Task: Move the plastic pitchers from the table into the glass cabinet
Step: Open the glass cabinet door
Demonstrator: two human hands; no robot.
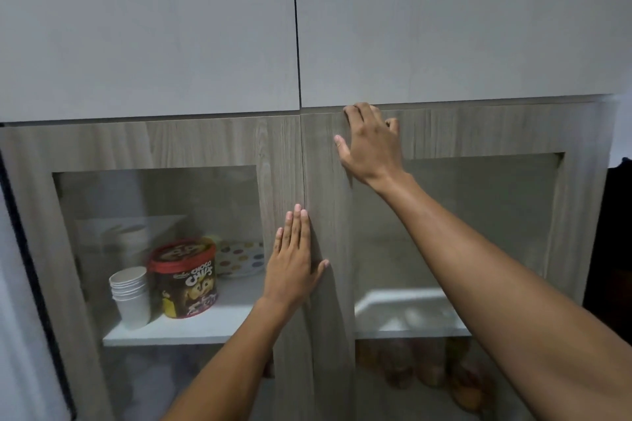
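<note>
a tall wood-grain glass cabinet (328, 301) fills the view, with two plain pale upper doors (444, 24) above it and a dark strip at the far left edge. its two glass-paned doors are shut, meeting at a thin vertical seam in the middle.

the left hand (294, 263) lies flat on the wooden frame by the seam, fingers straight and together, thumb spread to the right across the seam. it presses with an open palm and holds nothing. the right hand (371, 143) is higher up, at the top of the right door (478, 133); its fingertips curl over the door's upper edge while the thumb rests on the door's face. it grips only that edge.

behind the left pane, on a white shelf (191, 328), stands a stack of white paper cups (131, 294), just beside a red-lidded choco chips tub (186, 278). farther back are a dotted plate (241, 258) and a blurred pale object. behind the right pane a pale shelf shows, and below it some brownish rounded things, too blurred to name.

no plastic pitchers and no table are in view, so where they are cannot be told.
</note>
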